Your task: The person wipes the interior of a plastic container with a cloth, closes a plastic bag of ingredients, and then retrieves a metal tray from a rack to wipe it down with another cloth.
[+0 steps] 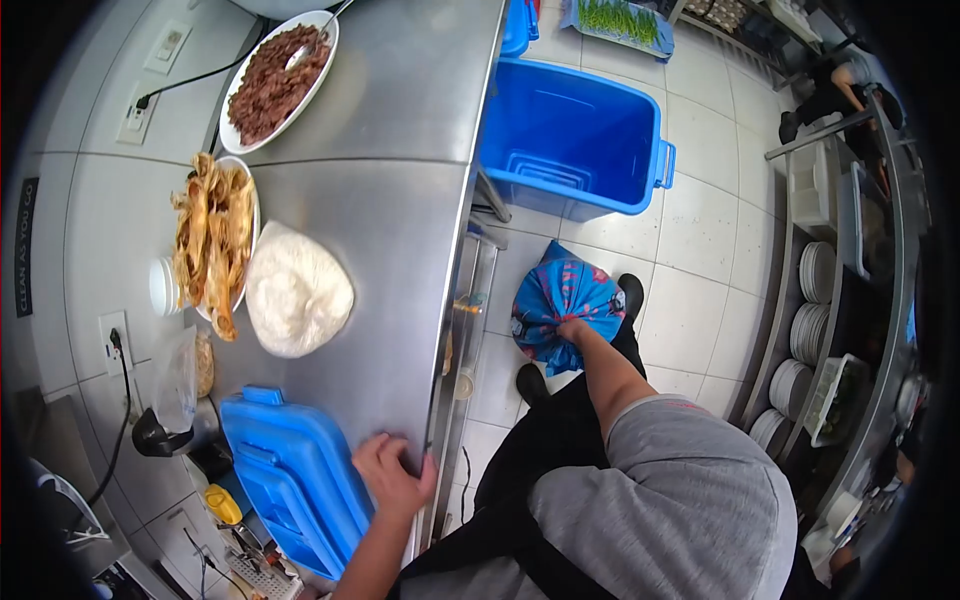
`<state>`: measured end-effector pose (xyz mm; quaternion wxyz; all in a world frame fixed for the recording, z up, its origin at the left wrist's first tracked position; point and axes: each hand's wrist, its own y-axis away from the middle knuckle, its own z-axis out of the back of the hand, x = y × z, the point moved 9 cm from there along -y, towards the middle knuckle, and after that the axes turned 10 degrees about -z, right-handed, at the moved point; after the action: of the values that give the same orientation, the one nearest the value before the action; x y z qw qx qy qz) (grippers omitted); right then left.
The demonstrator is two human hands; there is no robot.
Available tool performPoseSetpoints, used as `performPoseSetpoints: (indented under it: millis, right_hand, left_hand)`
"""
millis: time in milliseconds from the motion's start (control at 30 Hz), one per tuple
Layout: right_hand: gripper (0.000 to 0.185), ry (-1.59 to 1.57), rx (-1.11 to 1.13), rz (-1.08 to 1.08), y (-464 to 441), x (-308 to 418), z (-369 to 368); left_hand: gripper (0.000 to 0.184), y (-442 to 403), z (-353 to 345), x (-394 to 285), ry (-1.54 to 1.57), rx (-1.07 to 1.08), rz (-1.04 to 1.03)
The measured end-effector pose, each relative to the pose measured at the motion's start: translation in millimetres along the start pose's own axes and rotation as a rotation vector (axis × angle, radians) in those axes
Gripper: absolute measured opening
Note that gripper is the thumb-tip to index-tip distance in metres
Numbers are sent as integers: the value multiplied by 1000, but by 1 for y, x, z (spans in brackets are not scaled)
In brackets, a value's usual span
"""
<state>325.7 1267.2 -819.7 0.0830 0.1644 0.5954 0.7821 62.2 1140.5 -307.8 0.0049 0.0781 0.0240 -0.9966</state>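
My right hand [571, 331] is closed round the gathered neck of a blue patterned sack [556, 290], low over the floor tiles between my shoes. My left hand [393, 478] rests on the edge of the steel counter [395, 250], its fingers apart and nothing in them. Right beside that hand lies a blue plastic lid [300, 480]. Farther along the counter sits a pale, rounded white mass [298, 290], possibly dough or something in a bag. Beyond the sack stands a large blue bin [570, 135] with its top uncovered; I can see its bottom.
A white dish of brown dried strips [215, 235] and an oval dish of reddish-brown food [280, 85] with a spoon stand along the wall. At right, a shelf holds stacked white plates [817, 272]. Green vegetables [618, 20] lie in a blue tray. Another person [835, 95] is at the far right.
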Motion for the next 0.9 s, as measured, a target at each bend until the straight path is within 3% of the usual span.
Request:
performPoseSetpoints:
  millis: [67, 133, 200, 233, 333, 400, 533, 900]
  right_hand:
    - [47, -61, 67, 55, 0, 1, -3]
    - [49, -110, 135, 107, 7, 11, 8]
    - [58, -335, 275, -155, 20, -2, 3]
    - [58, -327, 288, -158, 24, 0, 6]
    - [49, 66, 213, -8, 6, 5, 3]
    - [59, -244, 260, -96, -41, -29, -36]
    - [56, -68, 250, -87, -91, -50, -72]
    - [62, 83, 65, -37, -9, 1, 63]
  left_hand:
    - [60, -58, -9, -5, 197, -2, -31]
    - [61, -126, -6, -30, 146, 29, -82]
    - [64, -173, -3, -36, 1, 40, 22]
    - [69, -182, -9, -33, -9, 75, 59]
    - [71, -188, -11, -30, -35, 68, 53]
    - [70, -184, -13, -25, -23, 77, 95]
    - [67, -185, -13, -20, -9, 79, 110]
    - [60, -184, 0, -10, 136, 2, 202]
